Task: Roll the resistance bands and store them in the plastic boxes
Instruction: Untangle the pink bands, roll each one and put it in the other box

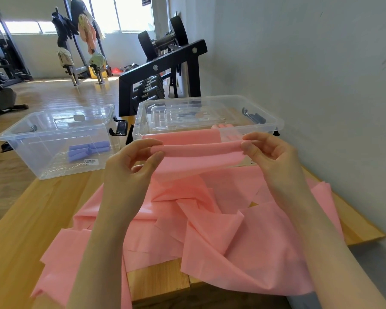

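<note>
A long pink resistance band (210,219) lies crumpled across the wooden table. Its far end is lifted and curled into a thin roll (198,149). My left hand (134,161) pinches the roll's left end and my right hand (267,150) pinches its right end, both held above the table. Behind them stand two clear plastic boxes. The left box (13,139) holds rolled purple bands (87,150). The right box (274,126) shows a pink roll (221,126) just behind the lifted band.
Black lid clips (118,129) sit between the boxes. A grey wall runs along the right side. A black dumbbell rack (156,85) stands behind the table, with gym machines farther off on the wooden floor. Bare table (31,208) shows at the left.
</note>
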